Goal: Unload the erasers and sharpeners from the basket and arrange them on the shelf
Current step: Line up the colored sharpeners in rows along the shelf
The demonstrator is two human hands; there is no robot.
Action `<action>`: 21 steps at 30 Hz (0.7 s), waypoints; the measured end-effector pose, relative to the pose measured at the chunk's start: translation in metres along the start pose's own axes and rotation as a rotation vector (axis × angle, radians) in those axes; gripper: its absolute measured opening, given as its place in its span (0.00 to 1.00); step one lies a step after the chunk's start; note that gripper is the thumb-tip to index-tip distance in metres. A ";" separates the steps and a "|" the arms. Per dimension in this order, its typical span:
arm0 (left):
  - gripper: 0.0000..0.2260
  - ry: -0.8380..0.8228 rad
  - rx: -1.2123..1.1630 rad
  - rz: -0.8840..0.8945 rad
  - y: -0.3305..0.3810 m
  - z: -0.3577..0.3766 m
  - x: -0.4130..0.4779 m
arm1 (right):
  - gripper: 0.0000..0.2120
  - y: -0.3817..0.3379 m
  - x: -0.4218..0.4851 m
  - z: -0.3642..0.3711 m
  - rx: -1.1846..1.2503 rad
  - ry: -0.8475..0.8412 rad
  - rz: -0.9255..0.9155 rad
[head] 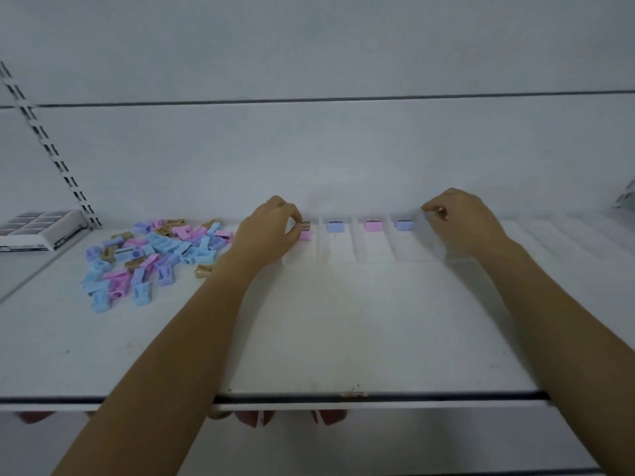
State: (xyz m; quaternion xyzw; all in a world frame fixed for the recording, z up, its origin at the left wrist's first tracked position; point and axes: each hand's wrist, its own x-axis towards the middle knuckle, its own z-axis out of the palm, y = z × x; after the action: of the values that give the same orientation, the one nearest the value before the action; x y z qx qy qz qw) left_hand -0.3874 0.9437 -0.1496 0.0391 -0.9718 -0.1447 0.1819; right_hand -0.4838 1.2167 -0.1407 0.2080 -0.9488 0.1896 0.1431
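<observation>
On the white shelf [343, 338] a heap of blue, pink, purple and tan sharpeners [151, 255] lies at the left. Clear divider lanes [374, 249] run along the back. My left hand [268, 231] pinches a pink sharpener [304, 234] at the back of the leftmost lane. In the lanes to the right stand a purple sharpener [336, 226], a pink sharpener [373, 225] and another purple sharpener [404, 224]. My right hand [460, 221] hovers right of them with fingers curled; whether it holds anything is hidden.
A grey-and-white box of erasers [37, 231] sits at the far left on the neighbouring shelf. A slotted metal upright [51, 152] runs up the back wall at left. The shelf's front edge [343, 396] crosses the lower view. More clear lanes [567, 235] extend to the right.
</observation>
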 end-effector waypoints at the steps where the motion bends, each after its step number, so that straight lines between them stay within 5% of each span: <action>1: 0.11 -0.017 -0.015 -0.018 0.000 0.001 0.000 | 0.12 0.005 0.000 0.000 -0.014 -0.013 0.020; 21: 0.09 -0.046 -0.081 -0.053 -0.003 0.005 -0.001 | 0.13 0.009 -0.001 0.004 0.000 -0.079 0.038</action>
State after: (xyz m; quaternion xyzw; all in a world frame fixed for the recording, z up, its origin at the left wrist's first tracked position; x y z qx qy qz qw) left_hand -0.3888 0.9421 -0.1555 0.0542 -0.9677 -0.1894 0.1570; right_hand -0.4877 1.2232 -0.1479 0.1971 -0.9576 0.1839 0.1021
